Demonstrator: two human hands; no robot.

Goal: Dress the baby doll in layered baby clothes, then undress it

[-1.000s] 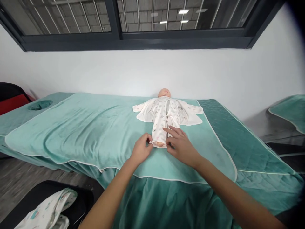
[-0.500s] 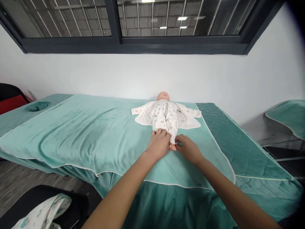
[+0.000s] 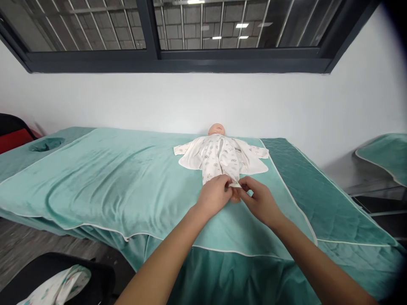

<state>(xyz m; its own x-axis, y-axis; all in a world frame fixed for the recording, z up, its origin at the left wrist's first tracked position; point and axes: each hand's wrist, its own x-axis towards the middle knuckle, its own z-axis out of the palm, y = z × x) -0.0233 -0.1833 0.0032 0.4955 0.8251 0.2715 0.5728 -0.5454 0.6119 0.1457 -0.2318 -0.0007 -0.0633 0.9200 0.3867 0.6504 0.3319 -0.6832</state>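
A baby doll [image 3: 216,129] lies on its back on the green bed, head toward the wall. It wears white printed baby trousers [image 3: 211,163] over an opened white top [image 3: 252,163] whose sleeves spread to both sides. My left hand [image 3: 214,195] is closed on the left side of a trouser cuff [image 3: 234,185] at the doll's right-side foot. On the other side of that cuff, my right hand [image 3: 258,198] pinches the hem between thumb and fingers. The doll's foot [image 3: 235,196] shows just below the cuff. The other foot is hidden behind my left hand.
A light green cover [image 3: 111,178] lies over the bed, wrinkled at left. A black chair [image 3: 101,271] holding printed cloth [image 3: 63,286] stands at the lower left. Behind the bed are a white wall [image 3: 127,101] and a barred window. Another green surface [image 3: 384,154] is at the right.
Both hands have come together at the trouser cuff. The right fingers now pinch the hem, which is lifted and stretched above the foot. The view has shifted slightly.
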